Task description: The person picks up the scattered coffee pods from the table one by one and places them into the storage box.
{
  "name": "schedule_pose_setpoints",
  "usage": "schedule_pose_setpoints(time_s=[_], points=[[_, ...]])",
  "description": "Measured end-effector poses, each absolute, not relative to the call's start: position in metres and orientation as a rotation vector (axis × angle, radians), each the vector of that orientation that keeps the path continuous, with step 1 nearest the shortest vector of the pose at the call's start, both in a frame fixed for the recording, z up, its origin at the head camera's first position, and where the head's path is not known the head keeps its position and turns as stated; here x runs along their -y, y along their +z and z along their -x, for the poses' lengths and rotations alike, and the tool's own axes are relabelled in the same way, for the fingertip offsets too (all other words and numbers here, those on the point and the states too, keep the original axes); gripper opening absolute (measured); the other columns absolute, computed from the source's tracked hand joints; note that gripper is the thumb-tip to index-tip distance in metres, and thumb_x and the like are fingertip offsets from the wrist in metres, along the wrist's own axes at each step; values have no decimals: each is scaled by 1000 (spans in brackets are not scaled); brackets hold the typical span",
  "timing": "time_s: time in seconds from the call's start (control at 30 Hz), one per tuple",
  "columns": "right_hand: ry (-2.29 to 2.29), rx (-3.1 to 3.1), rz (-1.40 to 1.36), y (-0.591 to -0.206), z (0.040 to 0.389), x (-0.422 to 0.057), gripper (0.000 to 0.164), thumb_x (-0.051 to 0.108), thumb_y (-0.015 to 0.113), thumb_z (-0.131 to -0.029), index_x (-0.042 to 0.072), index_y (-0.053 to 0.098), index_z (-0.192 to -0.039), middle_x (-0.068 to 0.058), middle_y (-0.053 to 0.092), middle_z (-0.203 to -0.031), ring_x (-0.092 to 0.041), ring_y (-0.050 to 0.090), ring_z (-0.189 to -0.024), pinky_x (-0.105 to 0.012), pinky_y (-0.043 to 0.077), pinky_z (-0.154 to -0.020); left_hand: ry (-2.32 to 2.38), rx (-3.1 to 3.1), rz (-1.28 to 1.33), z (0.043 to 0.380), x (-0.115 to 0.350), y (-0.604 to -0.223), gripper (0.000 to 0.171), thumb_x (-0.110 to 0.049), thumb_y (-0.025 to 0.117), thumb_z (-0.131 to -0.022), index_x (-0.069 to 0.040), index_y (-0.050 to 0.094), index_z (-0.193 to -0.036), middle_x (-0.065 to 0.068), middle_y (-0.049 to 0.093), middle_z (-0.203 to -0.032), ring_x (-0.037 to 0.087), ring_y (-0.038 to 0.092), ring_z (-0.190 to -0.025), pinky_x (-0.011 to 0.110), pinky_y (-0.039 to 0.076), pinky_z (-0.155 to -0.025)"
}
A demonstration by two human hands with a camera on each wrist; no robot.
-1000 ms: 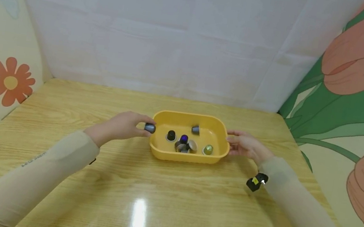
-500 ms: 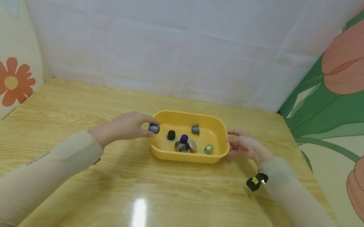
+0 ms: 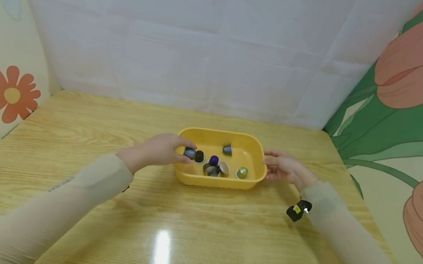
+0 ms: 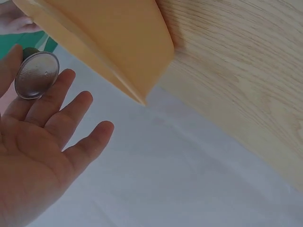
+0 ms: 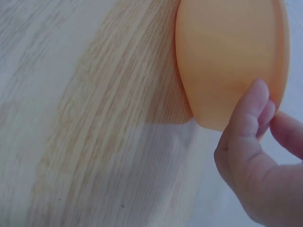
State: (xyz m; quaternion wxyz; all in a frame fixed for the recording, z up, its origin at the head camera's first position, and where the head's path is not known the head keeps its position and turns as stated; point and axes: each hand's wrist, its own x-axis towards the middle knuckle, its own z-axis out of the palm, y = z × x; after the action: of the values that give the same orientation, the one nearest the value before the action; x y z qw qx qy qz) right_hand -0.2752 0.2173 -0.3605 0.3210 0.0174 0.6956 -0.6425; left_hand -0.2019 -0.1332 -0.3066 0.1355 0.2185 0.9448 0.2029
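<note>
My left hand (image 3: 158,149) pinches a dark blue-grey coffee capsule (image 3: 189,153) between thumb and fingers, over the left end of a yellow plastic basin (image 3: 216,184). In the left wrist view the foil lid of that capsule (image 4: 37,75) faces the camera, and the other fingers are spread. At the basin's right end my right hand (image 3: 287,168) grips the rim, fingers against the outer wall (image 5: 227,61). Inside lie a black capsule (image 3: 199,156), a purple capsule (image 3: 213,161), a green capsule (image 3: 242,173) and a grey-blue capsule (image 3: 227,149) on its side. A capsule with its pale lid (image 3: 223,168) showing leans in the cluster.
The basin stands on a wood-grain table (image 3: 202,229) towards its back edge. Behind rises a white cloth backdrop (image 3: 213,61). Flower-printed panels (image 3: 414,145) flank the table. A small black device (image 3: 297,210) sits at the right wrist.
My left hand has moved right with the capsule, from outside the basin's left end to over its inside. The right hand and the basin have stayed in place.
</note>
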Motion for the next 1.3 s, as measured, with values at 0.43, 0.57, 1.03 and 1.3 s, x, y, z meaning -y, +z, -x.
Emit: schedule_pose_setpoints(time_s=[0.43, 0.57, 1.03, 1.3], points=[[-1699, -1808, -44, -361, 272, -218, 51, 3, 43, -102, -4, 23, -149, -2, 60, -79, -13, 60, -67, -27, 57, -65, 578, -2739, -663, 200, 125, -309, 50, -32, 65, -95, -10, 55, -139, 13, 55, -138, 35, 52, -123, 52, 41, -102], [-1699, -1804, -41, -361, 272, -218, 52, 3, 43, -102, -4, 23, -149, -3, 60, -79, -13, 60, -68, -27, 57, -65, 577, -2737, -643, 199, 123, -309, 49, -32, 65, -95, -11, 55, -139, 13, 56, -136, 34, 53, -122, 51, 42, -102], [-1650, -1868, -27, -361, 274, -218, 52, 4, 43, -102, -2, 24, -151, -5, 60, -89, -14, 60, -73, -28, 57, -68, 641, -2696, -595, 201, 122, -312, 54, -30, 59, -99, -8, 45, -146, 16, 49, -143, 37, 50, -126, 53, 39, -105], [-1655, -1863, -44, -361, 274, -217, 53, 4, 44, -102, -2, 23, -150, -4, 60, -89, -14, 61, -73, -28, 57, -66, 690, -2704, -587, 203, 129, -315, 57, -31, 58, -99, -5, 42, -147, 15, 45, -147, 38, 42, -133, 54, 35, -107]])
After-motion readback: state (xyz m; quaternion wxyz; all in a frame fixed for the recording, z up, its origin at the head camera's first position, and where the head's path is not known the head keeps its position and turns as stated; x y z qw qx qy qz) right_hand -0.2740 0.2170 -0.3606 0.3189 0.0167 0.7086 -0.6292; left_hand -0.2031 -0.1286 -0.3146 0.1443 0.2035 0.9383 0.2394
